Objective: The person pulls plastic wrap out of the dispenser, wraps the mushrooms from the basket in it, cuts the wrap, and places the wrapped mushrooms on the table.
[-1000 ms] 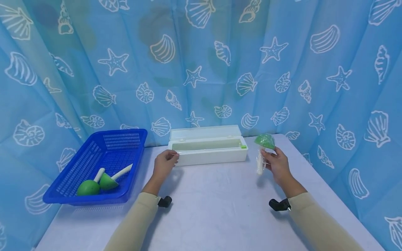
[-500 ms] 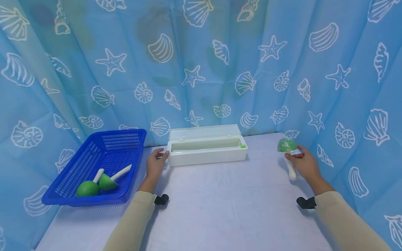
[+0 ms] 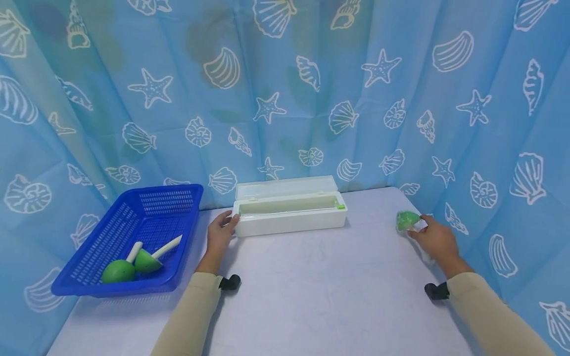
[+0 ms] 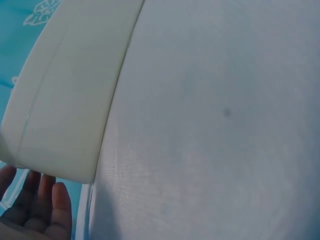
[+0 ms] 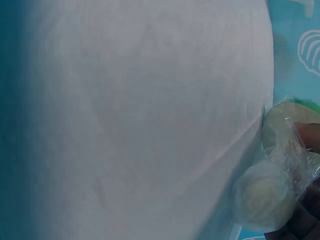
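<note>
My right hand [image 3: 438,242] grips a mushroom-shaped thing [image 3: 407,221] with a green domed head and white handle, in clear plastic wrap, at the table's right side. In the right wrist view its pale round underside and handle end [image 5: 262,197] show, with one finger [image 5: 309,136] across the wrap. My left hand [image 3: 220,236] is at the left end of a long white box [image 3: 289,225], whose lid [image 3: 287,188] stands raised at the back. In the left wrist view the fingers [image 4: 61,205] are fairly straight, close under the box end [image 4: 60,125].
A blue plastic basket [image 3: 186,247] stands on the left, holding a green-headed thing [image 3: 118,271] and a second one [image 3: 147,261], both with white handles. A white cloth covers the table [image 3: 311,296]. Behind hangs a blue curtain [image 3: 285,133] with shell prints.
My right hand has moved right with the wrapped green-headed thing, then tipped it lower. My left hand has shifted from the box's front left corner to its left end.
</note>
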`<move>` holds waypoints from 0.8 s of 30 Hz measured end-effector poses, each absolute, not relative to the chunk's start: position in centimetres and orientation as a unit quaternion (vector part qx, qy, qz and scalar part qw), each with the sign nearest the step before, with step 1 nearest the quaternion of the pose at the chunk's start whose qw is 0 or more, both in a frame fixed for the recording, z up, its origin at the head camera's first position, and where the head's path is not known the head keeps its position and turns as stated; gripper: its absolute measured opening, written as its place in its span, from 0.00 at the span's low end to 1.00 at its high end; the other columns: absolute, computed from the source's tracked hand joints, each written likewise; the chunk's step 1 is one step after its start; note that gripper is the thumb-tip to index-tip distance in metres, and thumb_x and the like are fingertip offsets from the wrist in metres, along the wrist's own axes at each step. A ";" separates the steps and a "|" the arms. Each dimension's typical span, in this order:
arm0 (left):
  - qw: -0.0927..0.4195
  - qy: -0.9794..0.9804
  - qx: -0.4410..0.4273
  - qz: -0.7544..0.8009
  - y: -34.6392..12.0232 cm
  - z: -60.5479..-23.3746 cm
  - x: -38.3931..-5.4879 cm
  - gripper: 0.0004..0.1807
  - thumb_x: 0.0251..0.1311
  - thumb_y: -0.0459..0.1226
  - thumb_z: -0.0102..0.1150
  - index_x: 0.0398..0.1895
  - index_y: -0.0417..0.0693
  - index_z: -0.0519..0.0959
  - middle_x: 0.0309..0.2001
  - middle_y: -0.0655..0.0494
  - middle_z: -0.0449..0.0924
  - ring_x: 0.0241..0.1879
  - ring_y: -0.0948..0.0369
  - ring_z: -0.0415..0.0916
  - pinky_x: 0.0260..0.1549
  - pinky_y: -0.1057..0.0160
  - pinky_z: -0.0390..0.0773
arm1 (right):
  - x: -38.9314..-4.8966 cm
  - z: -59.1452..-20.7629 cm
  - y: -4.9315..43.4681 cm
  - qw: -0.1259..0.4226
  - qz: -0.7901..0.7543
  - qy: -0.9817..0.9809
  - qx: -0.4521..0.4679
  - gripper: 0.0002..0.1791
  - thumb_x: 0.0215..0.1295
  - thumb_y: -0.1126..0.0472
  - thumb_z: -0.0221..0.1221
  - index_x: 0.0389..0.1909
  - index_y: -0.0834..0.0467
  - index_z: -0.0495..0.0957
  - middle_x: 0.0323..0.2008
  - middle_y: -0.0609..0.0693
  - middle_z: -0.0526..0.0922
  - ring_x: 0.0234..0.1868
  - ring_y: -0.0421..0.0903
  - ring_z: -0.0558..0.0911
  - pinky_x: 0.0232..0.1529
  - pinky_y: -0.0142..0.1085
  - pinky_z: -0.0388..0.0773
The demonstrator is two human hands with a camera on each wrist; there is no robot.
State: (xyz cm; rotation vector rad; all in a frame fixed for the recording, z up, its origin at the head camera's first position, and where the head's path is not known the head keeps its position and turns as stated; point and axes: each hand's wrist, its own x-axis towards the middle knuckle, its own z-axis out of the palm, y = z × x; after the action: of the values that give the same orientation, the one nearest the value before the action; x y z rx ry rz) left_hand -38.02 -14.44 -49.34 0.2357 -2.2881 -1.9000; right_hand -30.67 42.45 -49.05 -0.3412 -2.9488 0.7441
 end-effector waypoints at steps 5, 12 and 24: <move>0.070 -0.759 0.081 -0.642 -14.4 -49.0 -37.8 0.29 0.65 0.48 0.60 0.66 0.46 0.71 0.62 0.42 0.71 0.52 0.46 0.76 0.50 0.52 0.76 | -30.7 -49.1 42.4 0.015 0.246 -0.963 -0.111 0.49 0.62 0.42 0.61 0.71 0.69 0.52 0.49 0.72 0.74 0.43 0.65 0.76 0.31 0.48 0.75; 0.059 -0.739 0.086 -0.665 -14.4 -49.1 -37.7 0.29 0.66 0.48 0.59 0.67 0.47 0.70 0.66 0.45 0.68 0.56 0.48 0.73 0.54 0.53 0.74 | -30.5 -49.0 42.2 0.002 0.256 -0.962 -0.094 0.56 0.59 0.41 0.64 0.74 0.67 0.45 0.51 0.71 0.71 0.43 0.64 0.74 0.34 0.52 0.76; 0.062 -0.720 0.085 -0.686 -14.2 -49.7 -37.7 0.29 0.66 0.49 0.59 0.67 0.47 0.70 0.66 0.44 0.68 0.60 0.49 0.70 0.55 0.55 0.74 | -30.0 -48.0 43.2 0.012 0.268 -0.959 -0.093 0.60 0.59 0.29 0.55 0.72 0.71 0.43 0.53 0.74 0.70 0.50 0.70 0.71 0.45 0.62 0.71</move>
State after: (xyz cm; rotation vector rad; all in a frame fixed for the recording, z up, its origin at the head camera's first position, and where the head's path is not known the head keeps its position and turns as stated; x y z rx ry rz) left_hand -37.69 -14.20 -49.73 0.2582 -2.1783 -2.0731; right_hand -29.95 43.22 -47.98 -0.2895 -2.9892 0.8363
